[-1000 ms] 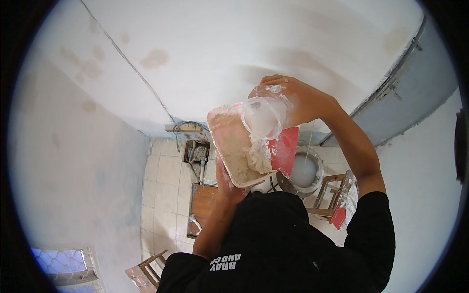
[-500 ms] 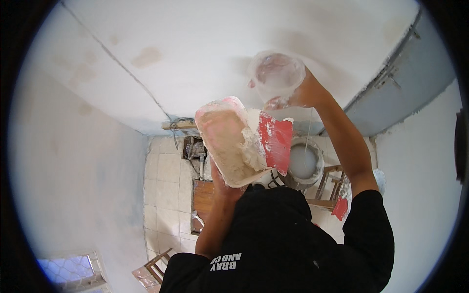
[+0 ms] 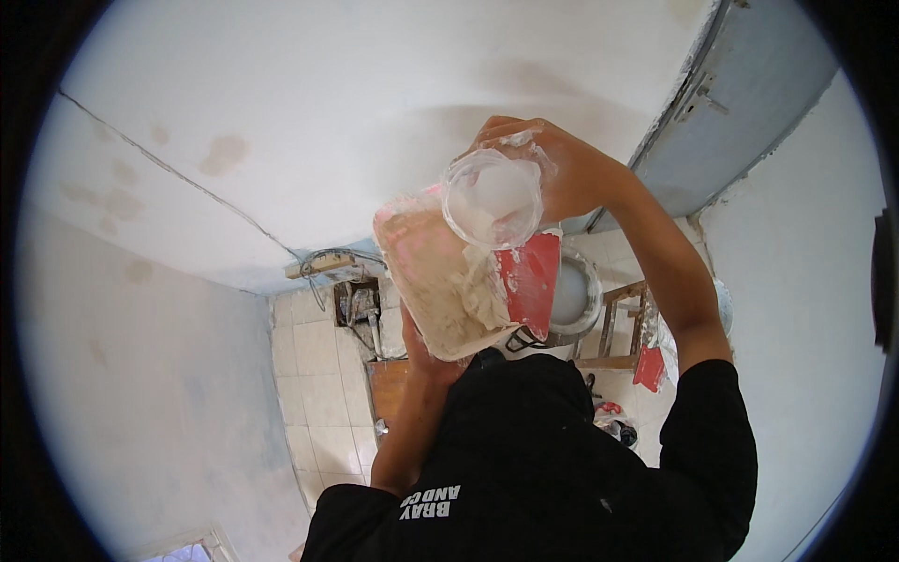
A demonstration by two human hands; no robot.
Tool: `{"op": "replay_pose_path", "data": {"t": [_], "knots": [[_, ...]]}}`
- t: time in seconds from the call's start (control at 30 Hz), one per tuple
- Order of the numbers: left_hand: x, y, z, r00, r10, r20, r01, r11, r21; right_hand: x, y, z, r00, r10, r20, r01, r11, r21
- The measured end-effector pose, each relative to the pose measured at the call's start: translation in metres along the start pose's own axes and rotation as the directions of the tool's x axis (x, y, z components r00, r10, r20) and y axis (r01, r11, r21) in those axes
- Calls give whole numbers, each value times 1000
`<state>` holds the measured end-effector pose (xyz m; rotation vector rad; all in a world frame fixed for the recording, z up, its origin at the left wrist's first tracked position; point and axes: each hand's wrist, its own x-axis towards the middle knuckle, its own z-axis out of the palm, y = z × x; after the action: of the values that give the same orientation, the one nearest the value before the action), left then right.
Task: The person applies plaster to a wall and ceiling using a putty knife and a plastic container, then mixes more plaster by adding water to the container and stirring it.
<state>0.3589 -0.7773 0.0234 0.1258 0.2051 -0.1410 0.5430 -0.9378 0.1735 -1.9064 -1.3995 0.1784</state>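
Note:
My left hand (image 3: 431, 360) supports a putty-smeared tray (image 3: 397, 292) from below, its fingers mostly hidden. Beige-white putty (image 3: 459, 302) coats the tray's inside, thickest near the right side. Across that right side lies a red putty spreader (image 3: 532, 286), its blade caked with putty along the left edge. My right hand (image 3: 564, 173), smeared with white, is closed around a clear plastic cup (image 3: 493, 199). The cup is tilted above the tray's far end and has cloudy whitish liquid in it. Whether liquid is running out of the cup, I cannot tell.
A bucket of milky liquid (image 3: 596, 298) stands on the tiled floor, partly behind the spreader. Right of it are a wooden stool (image 3: 613, 330) and another red spreader (image 3: 648, 369). A wooden board (image 3: 386, 390) and a floor recess (image 3: 360, 305) lie left. A grey door (image 3: 749, 108) is at far right.
My right hand has brought the cup left and nearer, from beside the wall to over the tray. The tray has stayed in place in my left hand, while the view has shifted slightly.

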Motion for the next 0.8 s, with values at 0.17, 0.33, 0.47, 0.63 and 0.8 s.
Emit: {"op": "replay_pose_path", "data": {"t": [0.17,0.33,0.47,0.63,0.8], "knots": [[2,-1,2,1000,-7,7,7,1000,5,0,7,1,997,-71,12,72,992,-104],[1,-1,-1,1000,10,29,-11,1000,9,3,4,3,982,-185,-29,184,981,-57],[-1,-1,-1,993,-16,117,7,997,82,8,2,4,984,-174,40,177,980,-94],[2,-3,1,998,-2,66,1,1000,16,10,-5,3,981,-186,49,191,974,-125],[-1,-2,2,994,14,111,-21,998,64,9,-4,4,983,-176,51,180,980,-89]]}}
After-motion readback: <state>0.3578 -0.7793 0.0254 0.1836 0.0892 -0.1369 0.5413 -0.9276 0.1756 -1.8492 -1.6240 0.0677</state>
